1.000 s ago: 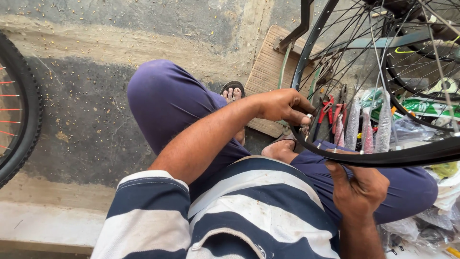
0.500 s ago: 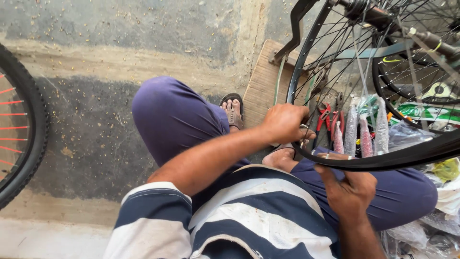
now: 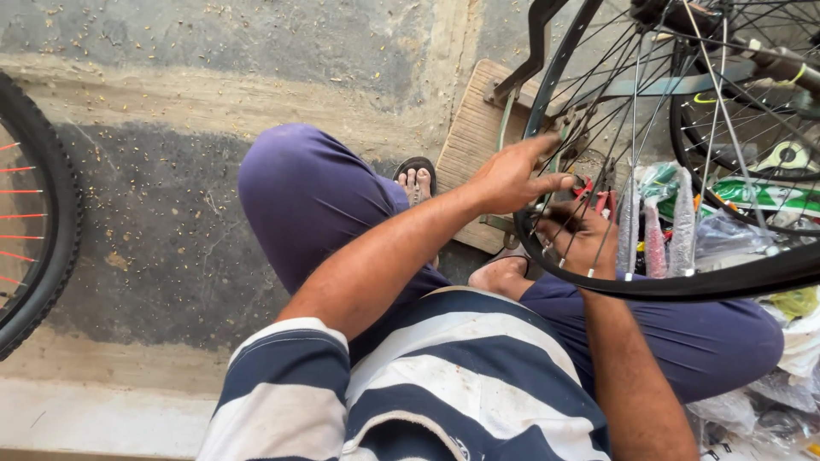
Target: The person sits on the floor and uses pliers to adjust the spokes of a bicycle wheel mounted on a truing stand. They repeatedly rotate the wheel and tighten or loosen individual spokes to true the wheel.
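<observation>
The left hand (image 3: 512, 175) reaches out over the raised left knee with its fingers spread loosely, the fingertips resting against the rim and spokes of the bicycle wheel (image 3: 683, 286). It grips nothing firmly; the hand lies open on the wheel's near edge. The right hand (image 3: 585, 239) sits just at 4 o'clock from the left one, curled behind the spokes at the inner side of the rim. It seems to pinch a spoke or a small part there, but the blur and the crossing spokes hide what it holds, so I cannot tell.

The wheel stands nearly upright at 2 o'clock from the person's lap, its black tyre arcing across the right thigh. Beyond the spokes, red-handled pliers (image 3: 598, 198) lie among plastic bags (image 3: 683, 222) and packets. A wooden board (image 3: 474, 145) lies on the concrete floor (image 3: 171, 128) at 12 o'clock from the left hand, just beside a sandalled foot (image 3: 417, 181). Well apart, at 9 o'clock, another wheel with red spokes (image 3: 34, 222) shows at the frame's edge.
</observation>
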